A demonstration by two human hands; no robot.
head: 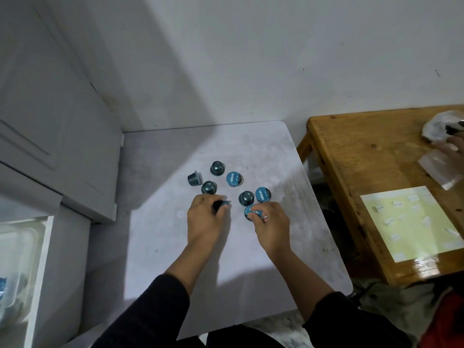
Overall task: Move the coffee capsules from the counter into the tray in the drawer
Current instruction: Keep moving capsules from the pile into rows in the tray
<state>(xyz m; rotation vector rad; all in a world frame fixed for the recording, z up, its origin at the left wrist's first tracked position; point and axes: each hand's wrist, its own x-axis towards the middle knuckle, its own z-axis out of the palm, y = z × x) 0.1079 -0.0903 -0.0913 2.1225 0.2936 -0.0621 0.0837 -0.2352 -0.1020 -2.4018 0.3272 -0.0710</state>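
Note:
Several dark teal coffee capsules lie on the pale grey counter [251, 259]. Loose ones include a capsule on its side [194, 178], an upside-down capsule [217, 168] and a capsule with its blue foil lid up [233, 179]. My left hand [204, 222] pinches one capsule [221, 205] at its fingertips. My right hand [272, 224] grips another capsule [251, 212], blue lid facing up. The open drawer [42, 259] is at the far left, with a clear plastic tray [17, 249] inside it.
White cabinet doors [50, 121] rise left of the counter. A wooden table [376, 172] stands to the right with a yellow sheet [411, 222] and plastic bags on it; another person's hand [455, 146] is at its far corner.

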